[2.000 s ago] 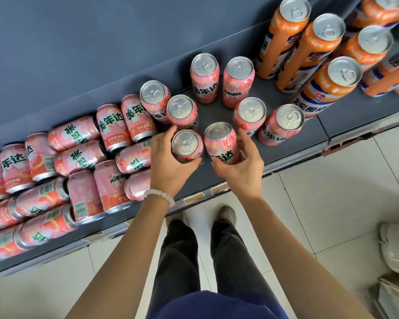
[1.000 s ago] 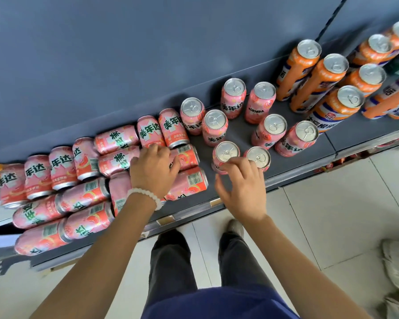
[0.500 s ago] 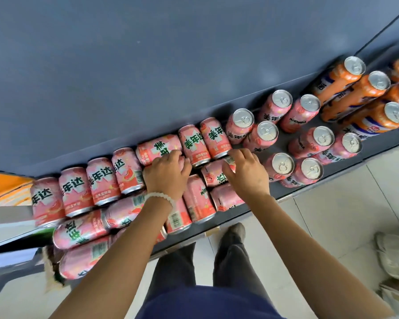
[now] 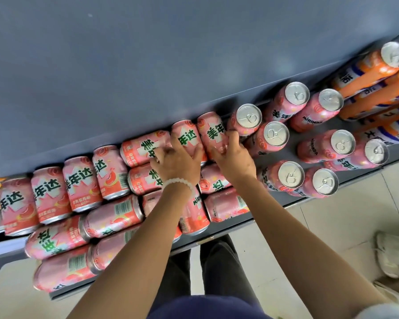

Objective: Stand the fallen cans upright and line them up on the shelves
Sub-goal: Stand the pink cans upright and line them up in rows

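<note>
Your left hand (image 4: pixel 179 163) curls round a fallen pink can (image 4: pixel 187 137); right hand (image 4: pixel 234 158) grips the fallen can (image 4: pixel 213 132) just beside it, fingers spread approx. halfway.

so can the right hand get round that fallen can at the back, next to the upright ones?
Probably yes. The right hand already lies on the fallen can, fingers curled over it. The upright can crowds its right side, so the grip may be tight.
</note>
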